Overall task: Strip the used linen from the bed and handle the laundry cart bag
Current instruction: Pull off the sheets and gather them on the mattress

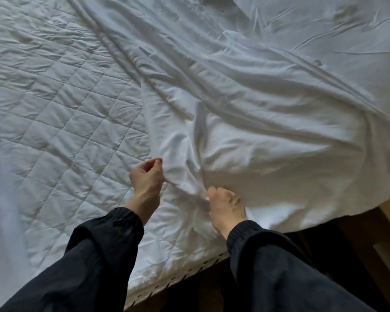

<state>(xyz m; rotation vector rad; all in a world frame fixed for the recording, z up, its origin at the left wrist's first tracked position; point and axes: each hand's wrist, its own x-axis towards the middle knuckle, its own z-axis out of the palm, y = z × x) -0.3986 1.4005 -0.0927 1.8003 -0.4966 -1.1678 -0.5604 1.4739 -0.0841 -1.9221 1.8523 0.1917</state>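
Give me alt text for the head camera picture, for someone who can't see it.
A person's left hand and right hand grip a rumpled white sheet at the near edge of the bed. Beside it, the quilted mattress pad lies uncovered.

You will find no text, label, brand, number or sign here that can be read. The white sheet (245,109), the quilted mattress pad (54,109) and your dark sleeves (88,255) are plain fabric. The dark marks (178,280) along the mattress edge are too blurred to tell as lettering.
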